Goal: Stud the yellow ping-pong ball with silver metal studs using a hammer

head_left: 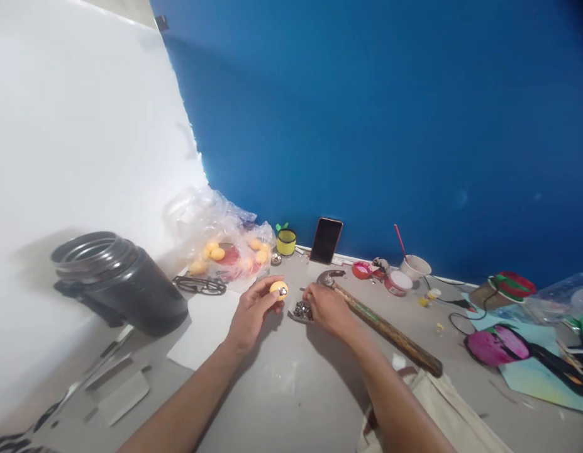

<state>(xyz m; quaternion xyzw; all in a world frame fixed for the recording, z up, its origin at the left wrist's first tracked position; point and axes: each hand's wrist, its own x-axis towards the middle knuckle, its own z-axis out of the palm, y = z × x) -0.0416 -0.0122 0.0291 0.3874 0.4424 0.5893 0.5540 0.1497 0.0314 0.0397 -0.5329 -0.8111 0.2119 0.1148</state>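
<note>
My left hand [250, 313] grips a small yellow-orange ball [275, 288], which looks like a ping-pong ball, between thumb and fingers. On the side of the ball facing right sit a few shiny silver bits. Close to its right, my right hand [327, 308] reaches with bent fingertips into a small shallow tray [295, 317] of dark, shiny metallic pieces [302, 309]. The fingers hide part of the tray, and whatever they pinch cannot be made out. A claw hammer [385, 328] with a worn wooden handle lies just beyond and right of that hand.
A large dark flask [126, 283] leans at left near black-framed glasses [201, 285]. Clear plastic bags with more yellow balls [217, 253] lie behind. A phone [326, 240] stands against the blue wall. Right are a white cup [416, 267], a pink-stained container [497, 345] and cloth [437, 409].
</note>
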